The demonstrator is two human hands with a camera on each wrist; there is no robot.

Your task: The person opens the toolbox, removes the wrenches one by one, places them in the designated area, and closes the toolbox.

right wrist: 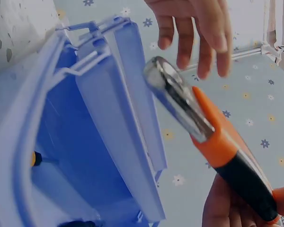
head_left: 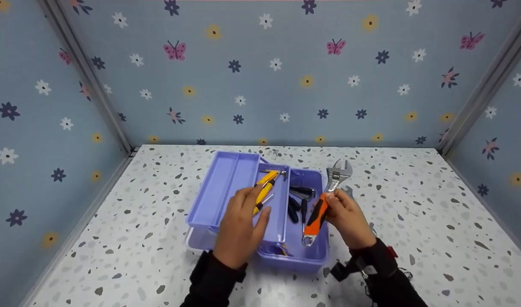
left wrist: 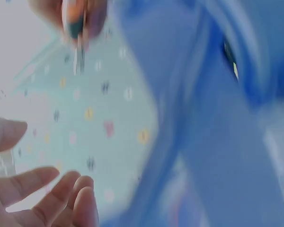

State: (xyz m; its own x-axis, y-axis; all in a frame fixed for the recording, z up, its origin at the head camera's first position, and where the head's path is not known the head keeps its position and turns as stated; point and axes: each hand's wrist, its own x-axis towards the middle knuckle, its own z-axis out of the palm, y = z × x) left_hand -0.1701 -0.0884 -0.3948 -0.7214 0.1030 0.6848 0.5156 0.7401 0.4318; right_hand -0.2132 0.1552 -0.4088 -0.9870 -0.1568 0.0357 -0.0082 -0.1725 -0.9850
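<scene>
My right hand (head_left: 349, 219) grips an adjustable wrench (head_left: 318, 218) by its orange and black handle, over the right part of a purple toolbox (head_left: 294, 265). The wrench's metal head points away from me, up past the fingers. In the right wrist view, the handle end of the wrench (right wrist: 227, 151) looms large. My left hand (head_left: 239, 226) hovers above the toolbox's raised trays, fingers relaxed; the left wrist view shows that hand (left wrist: 47, 198) holding nothing. Beyond its fingers, yellow-handled tools (head_left: 266, 189) lie in the inner tray (head_left: 277, 226).
Several black-handled tools (head_left: 303, 192) lie in the toolbox's deep bottom. A divided outer tray (head_left: 228, 170) folds out to the left. Grey metal wrench ends (head_left: 349, 191) show on the speckled table (head_left: 409, 204) behind my right hand. Flower-patterned walls (head_left: 286, 98) enclose the table.
</scene>
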